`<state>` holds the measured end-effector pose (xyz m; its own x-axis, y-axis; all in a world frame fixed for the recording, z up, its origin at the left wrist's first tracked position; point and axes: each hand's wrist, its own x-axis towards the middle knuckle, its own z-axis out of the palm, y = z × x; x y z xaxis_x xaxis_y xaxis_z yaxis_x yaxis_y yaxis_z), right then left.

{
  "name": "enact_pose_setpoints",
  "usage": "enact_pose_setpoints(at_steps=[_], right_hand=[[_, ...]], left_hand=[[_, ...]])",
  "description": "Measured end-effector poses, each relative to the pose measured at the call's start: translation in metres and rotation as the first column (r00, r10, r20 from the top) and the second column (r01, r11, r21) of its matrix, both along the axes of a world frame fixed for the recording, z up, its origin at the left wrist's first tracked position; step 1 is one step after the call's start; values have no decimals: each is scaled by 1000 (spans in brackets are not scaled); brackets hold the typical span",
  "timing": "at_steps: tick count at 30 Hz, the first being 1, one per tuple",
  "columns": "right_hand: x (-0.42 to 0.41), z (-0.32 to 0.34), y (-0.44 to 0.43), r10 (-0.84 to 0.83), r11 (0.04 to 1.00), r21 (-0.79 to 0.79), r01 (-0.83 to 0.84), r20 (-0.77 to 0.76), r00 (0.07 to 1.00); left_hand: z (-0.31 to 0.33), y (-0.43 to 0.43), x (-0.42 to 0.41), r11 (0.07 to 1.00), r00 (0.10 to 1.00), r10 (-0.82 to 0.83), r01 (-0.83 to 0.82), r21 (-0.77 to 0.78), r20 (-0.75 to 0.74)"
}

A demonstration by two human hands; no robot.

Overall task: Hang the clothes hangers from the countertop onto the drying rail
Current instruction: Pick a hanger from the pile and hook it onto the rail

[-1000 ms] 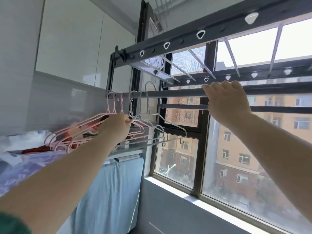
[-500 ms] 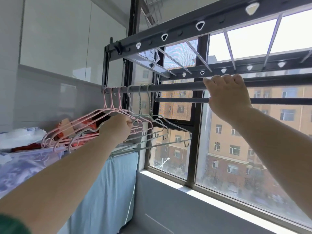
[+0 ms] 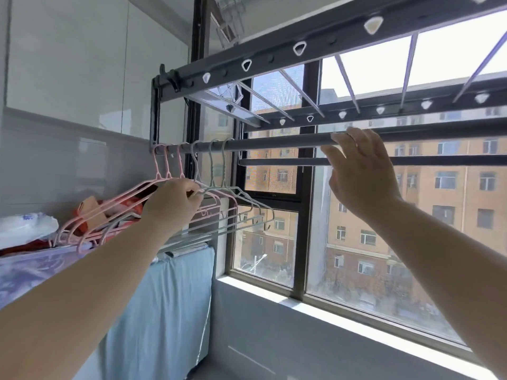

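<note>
The drying rail (image 3: 274, 142) runs across the window (image 3: 356, 242). The clothes hangers (image 3: 181, 175) (pink and pale grey) have their hooks over its left end. The left hand (image 3: 171, 200) grips their bunched shoulders just below the necks. The right hand (image 3: 362, 174), fingers loosely spread, touches the rail with its fingertips, well apart from the hooks.

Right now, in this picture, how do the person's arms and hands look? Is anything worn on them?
The left hand and the right hand wear no gloves. No watch or bracelet shows on either wrist. The left arm and the right arm are uncovered up to the picture's edge; no sleeve is in view.
</note>
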<state>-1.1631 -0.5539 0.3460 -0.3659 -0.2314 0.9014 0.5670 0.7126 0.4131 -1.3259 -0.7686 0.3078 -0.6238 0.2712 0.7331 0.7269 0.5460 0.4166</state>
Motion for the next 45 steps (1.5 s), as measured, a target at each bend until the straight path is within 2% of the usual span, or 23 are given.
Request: enact_pose_setpoints(at_steps=[3, 8, 11, 14, 17, 21, 27, 34, 39, 42, 45], right_hand=[[12, -6, 5, 6, 1000, -12, -6, -25, 1000], [45, -17, 4, -30, 992, -118, 42, 100, 994], [84, -27, -2, -104, 961, -222, 165, 259, 960], [137, -44, 7, -110, 898, -361, 253, 373, 921], [205, -61, 21, -177, 831, -401, 385, 465, 867], [312, -86, 39, -257, 675, -445, 589, 606, 753], [486, -118, 57, -317, 288, -627, 723, 650, 690], [659, -168, 48, -458, -34, -793, 608, 553, 696], [753, -206, 41, -587, -206, -831, 517, 527, 614], [805, -217, 47, -654, -279, -841, 464, 520, 549], [854, -223, 69, -717, -310, -850, 427, 503, 482]], left_hand=[[-5, -1, 13, 998, 999, -32, 33, 58, -21], [-19, -1, 48, 997, 997, -78, 78, 19, -16], [-28, 11, 76, 985, 985, -167, 166, 42, 35], [-38, 38, 116, 961, 957, -274, 270, 52, 92], [-54, 77, 164, 918, 906, -392, 396, 7, 162], [-73, 136, 252, 816, 789, -559, 579, -1, 255], [-95, 215, 406, 620, 594, -734, 784, -32, 330], [-137, 284, 565, 346, 356, -834, 932, -104, 422], [-164, 341, 659, 151, 111, -844, 988, 33, 526], [-181, 379, 716, 49, -1, -831, 996, 76, 556], [-197, 423, 770, -19, -60, -818, 997, 77, 572]])
